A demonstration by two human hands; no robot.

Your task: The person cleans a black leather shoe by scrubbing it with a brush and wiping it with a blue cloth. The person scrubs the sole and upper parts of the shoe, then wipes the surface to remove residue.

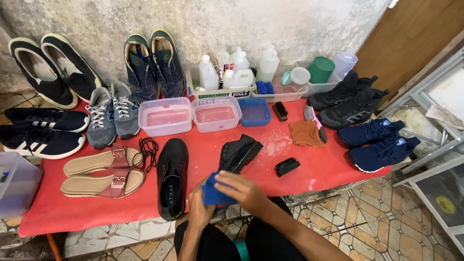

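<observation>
- Red-covered surface [299, 169] runs below a worn plaster wall, with patterned floor tiles under its near edge.
- At that near edge, both hands work a blue cloth [211, 191]: the left hand [200, 212] grips it from below, the right hand [244, 191] is pressed over it, fingers curled around the cloth.
- Under the cloth sits a black boot [239, 153], its long axis running from the hands up and to the right.
- Left of the boot lies a black shoe [171, 176], lengthwise near to far, with black laces [149, 150] and tan sandals [104, 173] beyond it.
- Right of the boot, a small black brush [287, 166] lies alone on open red surface; that stretch is the clearest room.
- Farther back from the boot: a brown rag [305, 133], two clear tubs [191, 115] of water, a blue tub [254, 111].
- Blue sneakers [379, 142] crowd the right edge, right of the boot.
- Bottles [237, 70] stand in trays against the wall.
</observation>
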